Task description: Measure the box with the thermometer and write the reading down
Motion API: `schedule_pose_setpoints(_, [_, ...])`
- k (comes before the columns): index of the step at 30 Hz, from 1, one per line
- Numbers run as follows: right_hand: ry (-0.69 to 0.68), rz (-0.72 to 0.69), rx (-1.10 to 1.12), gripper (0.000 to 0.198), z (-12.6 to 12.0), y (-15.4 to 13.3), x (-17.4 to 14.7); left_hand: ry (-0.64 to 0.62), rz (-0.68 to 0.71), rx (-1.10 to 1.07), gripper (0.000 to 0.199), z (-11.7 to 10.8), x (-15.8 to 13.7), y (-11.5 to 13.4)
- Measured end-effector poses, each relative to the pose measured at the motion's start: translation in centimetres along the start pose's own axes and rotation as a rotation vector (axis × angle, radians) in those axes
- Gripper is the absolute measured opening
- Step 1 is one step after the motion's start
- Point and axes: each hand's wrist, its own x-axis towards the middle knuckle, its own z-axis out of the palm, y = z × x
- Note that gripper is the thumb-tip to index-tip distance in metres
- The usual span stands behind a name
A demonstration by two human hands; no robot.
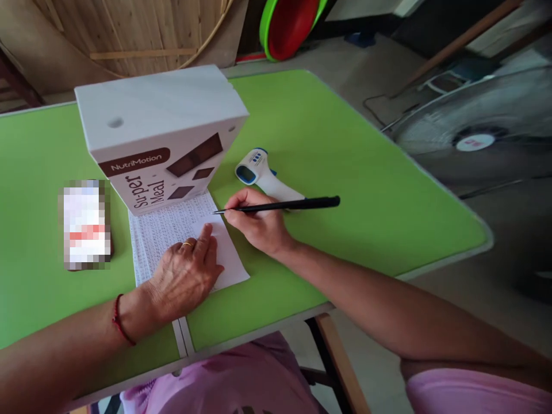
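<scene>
White sheet of paper [185,241], covered in rows of tiny print, lies flat on the lime-green table [345,172] with its top edge tucked under a white NutriMotion box [161,135]. Left hand [185,276] is spread palm-down on the sheet, gripping nothing, gold ring showing. Right hand [256,221] pinches a slim black pen [280,205], tip at the paper's upper right. A white-and-blue thermometer gun [265,175] sits just behind that hand.

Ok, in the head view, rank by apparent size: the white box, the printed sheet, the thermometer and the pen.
1. white box
2. printed sheet, partly covered
3. thermometer and pen: alike in length, not ranked
</scene>
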Motion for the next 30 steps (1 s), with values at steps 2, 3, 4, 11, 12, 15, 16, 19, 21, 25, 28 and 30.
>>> schedule_pose_setpoints(2, [0.018,-0.031,-0.069,0.009,0.09,-0.15,0.04,-0.017,-0.002,0.007,0.034,-0.09,0.02,0.19])
schedule_pose_setpoints(3, [0.012,-0.049,-0.091,0.010,0.15,-0.22,0.05,-0.016,-0.009,0.013,0.034,-0.10,0.02,0.30])
schedule_pose_setpoints(4, [-0.003,-0.070,-0.104,0.010,0.20,-0.28,0.04,-0.014,-0.016,0.022,0.035,-0.10,0.02,0.40])
schedule_pose_setpoints(11, [-0.068,-0.144,-0.136,0.012,0.43,-0.34,-0.10,0.023,-0.007,0.069,0.038,-0.16,0.04,0.62])
schedule_pose_setpoints(12, [-0.073,-0.138,-0.146,0.012,0.45,-0.32,-0.13,0.012,-0.011,0.059,0.038,-0.21,0.08,0.61])
schedule_pose_setpoints(15, [-0.079,-0.125,-0.162,0.011,0.49,-0.26,-0.20,-0.042,-0.032,-0.002,0.037,-0.36,0.23,0.62])
schedule_pose_setpoints(16, [-0.079,-0.124,-0.166,0.011,0.50,-0.24,-0.22,-0.056,-0.039,-0.025,0.036,-0.40,0.28,0.62])
schedule_pose_setpoints(19, [-0.085,-0.116,-0.183,0.011,0.51,-0.20,-0.25,-0.071,-0.043,-0.055,0.036,-0.43,0.34,0.66])
schedule_pose_setpoints(21, [-0.092,-0.107,-0.192,0.011,0.50,-0.19,-0.26,-0.052,-0.031,-0.025,0.037,-0.37,0.31,0.72])
schedule_pose_setpoints(25, [-0.102,-0.109,-0.186,0.012,0.49,-0.15,-0.28,0.029,-0.011,0.072,0.041,-0.18,0.15,0.82])
schedule_pose_setpoints(28, [-0.106,-0.120,-0.187,0.012,0.47,-0.08,-0.33,0.050,-0.007,0.090,0.041,-0.13,0.10,0.83])
schedule_pose_setpoints(30, [-0.109,-0.127,-0.192,0.012,0.45,-0.03,-0.37,0.033,-0.009,0.080,0.041,-0.16,0.12,0.81])
